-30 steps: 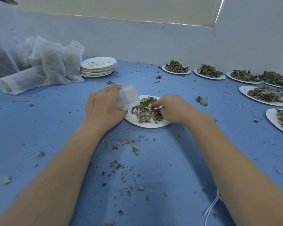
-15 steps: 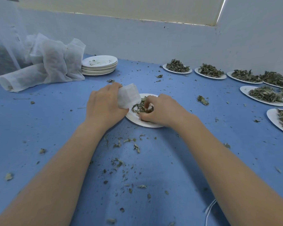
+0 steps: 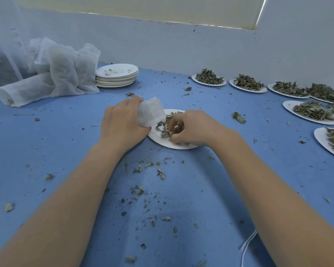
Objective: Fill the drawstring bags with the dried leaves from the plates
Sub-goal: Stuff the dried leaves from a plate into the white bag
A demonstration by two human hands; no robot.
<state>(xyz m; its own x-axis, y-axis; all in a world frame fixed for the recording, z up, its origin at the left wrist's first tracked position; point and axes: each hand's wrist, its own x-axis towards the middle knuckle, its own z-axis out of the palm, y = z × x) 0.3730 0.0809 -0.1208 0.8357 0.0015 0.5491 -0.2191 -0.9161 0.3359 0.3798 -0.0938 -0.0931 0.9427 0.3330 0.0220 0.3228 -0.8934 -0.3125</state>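
The left hand [image 3: 121, 123] grips a small white drawstring bag [image 3: 151, 111], its fingers curled round the lower part so that the bag stands tilted with its top toward the plate. That white plate [image 3: 163, 140] lies on the blue worktop [image 3: 46, 143] at the centre, directly beside the left hand, and carries a reduced heap of dried leaves [image 3: 165, 125]. The right hand [image 3: 191, 128] rests over the plate with its fingers bent inward round a pinch of those leaves, just beside the bag's mouth; whether the leaves are lifted off the plate cannot be told. Loose leaf fragments [image 3: 141, 189] are scattered over the worktop nearer the person. Along the right side stand further plates heaped with leaves [image 3: 208, 78], set in a row and well apart from the hands. At the rear left there is a stack of used plates [image 3: 117, 75], and just beside it a pile of white mesh bags [image 3: 60, 74]. A white cord [image 3: 248, 245] lies at the lower right edge of the worktop.
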